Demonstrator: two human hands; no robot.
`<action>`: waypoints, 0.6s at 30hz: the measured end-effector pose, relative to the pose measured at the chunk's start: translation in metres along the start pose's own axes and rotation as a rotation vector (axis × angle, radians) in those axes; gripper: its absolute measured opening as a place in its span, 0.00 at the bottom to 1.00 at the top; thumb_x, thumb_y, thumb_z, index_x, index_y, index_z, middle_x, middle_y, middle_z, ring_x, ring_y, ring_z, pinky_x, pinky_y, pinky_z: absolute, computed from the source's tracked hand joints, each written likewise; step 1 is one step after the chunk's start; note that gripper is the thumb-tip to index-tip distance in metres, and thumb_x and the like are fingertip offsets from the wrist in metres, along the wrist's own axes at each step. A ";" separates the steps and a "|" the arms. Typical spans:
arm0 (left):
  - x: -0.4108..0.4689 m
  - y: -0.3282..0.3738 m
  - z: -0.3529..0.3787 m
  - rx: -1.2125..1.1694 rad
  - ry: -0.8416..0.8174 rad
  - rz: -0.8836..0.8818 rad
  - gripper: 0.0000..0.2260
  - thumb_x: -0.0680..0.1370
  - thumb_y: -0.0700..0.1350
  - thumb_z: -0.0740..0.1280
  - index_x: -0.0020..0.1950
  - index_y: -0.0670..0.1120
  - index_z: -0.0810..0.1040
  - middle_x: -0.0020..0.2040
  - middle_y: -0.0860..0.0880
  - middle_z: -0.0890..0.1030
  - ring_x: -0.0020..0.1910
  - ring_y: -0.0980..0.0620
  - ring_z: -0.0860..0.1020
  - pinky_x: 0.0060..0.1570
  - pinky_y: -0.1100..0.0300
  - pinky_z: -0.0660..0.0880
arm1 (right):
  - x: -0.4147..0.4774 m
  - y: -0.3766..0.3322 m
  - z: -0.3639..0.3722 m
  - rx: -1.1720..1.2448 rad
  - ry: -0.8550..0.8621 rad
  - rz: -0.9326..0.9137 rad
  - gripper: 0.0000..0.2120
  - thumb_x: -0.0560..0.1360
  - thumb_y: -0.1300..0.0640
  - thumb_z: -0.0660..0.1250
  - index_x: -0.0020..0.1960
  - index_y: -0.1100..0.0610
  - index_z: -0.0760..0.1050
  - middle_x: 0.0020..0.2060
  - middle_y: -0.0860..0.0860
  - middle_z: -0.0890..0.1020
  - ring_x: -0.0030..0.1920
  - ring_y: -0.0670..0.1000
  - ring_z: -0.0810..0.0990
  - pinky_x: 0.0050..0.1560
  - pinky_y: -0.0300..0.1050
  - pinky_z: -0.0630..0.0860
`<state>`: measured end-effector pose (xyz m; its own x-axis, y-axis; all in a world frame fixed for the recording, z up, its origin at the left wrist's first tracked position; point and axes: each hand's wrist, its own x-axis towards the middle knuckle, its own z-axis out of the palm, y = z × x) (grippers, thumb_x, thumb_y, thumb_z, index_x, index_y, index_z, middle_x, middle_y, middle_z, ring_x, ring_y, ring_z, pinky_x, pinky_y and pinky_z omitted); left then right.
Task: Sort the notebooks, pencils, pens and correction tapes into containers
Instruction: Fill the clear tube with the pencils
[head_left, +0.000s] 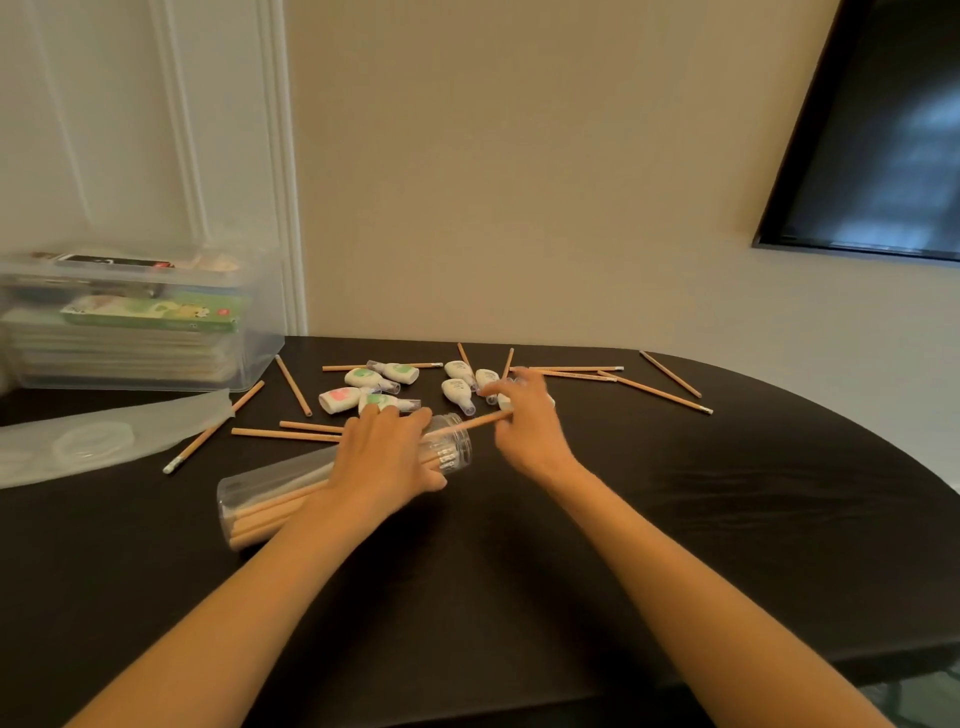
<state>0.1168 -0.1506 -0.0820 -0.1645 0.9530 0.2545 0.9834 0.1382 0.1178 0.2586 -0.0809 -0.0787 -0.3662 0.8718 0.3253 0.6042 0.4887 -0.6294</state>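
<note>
Clear plastic jar (270, 480) lies on its side left of the desk's (675, 519) middle; the left hand (384, 457) grips it steady so the right hand (524, 431) can slide its pinched pencil (467, 423) into the mouth; about eleven loose pencils (654, 392) and, through blur, perhaps eight correction tapes (397, 372) lie toward the far edge.

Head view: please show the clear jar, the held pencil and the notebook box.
clear jar (262, 482): head view, bare wall near base.
held pencil (477, 421): head view, mid-shaft.
notebook box (255, 364): head view, right wall.
</note>
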 end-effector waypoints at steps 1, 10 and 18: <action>0.000 -0.001 -0.001 0.008 0.002 -0.011 0.33 0.70 0.61 0.69 0.71 0.52 0.64 0.65 0.47 0.73 0.64 0.47 0.69 0.60 0.54 0.67 | -0.002 -0.008 0.005 0.223 -0.117 0.042 0.25 0.75 0.72 0.58 0.69 0.54 0.66 0.72 0.55 0.61 0.71 0.54 0.63 0.61 0.41 0.67; -0.007 -0.040 -0.001 0.127 0.000 -0.152 0.30 0.71 0.59 0.68 0.70 0.51 0.65 0.65 0.45 0.72 0.64 0.45 0.68 0.60 0.53 0.66 | -0.006 -0.041 0.041 0.944 -0.483 0.335 0.29 0.74 0.68 0.54 0.75 0.58 0.54 0.68 0.61 0.70 0.67 0.56 0.69 0.68 0.48 0.61; -0.010 -0.082 0.013 0.222 0.124 -0.259 0.30 0.74 0.55 0.67 0.72 0.51 0.59 0.65 0.46 0.71 0.64 0.46 0.67 0.63 0.52 0.61 | 0.037 -0.020 0.074 0.287 -0.045 0.311 0.12 0.77 0.62 0.60 0.58 0.54 0.75 0.57 0.52 0.78 0.58 0.51 0.75 0.61 0.48 0.72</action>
<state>0.0392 -0.1677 -0.1064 -0.4053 0.8404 0.3598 0.8983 0.4392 -0.0140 0.1808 -0.0609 -0.1058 -0.2316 0.9709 0.0615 0.4712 0.1673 -0.8660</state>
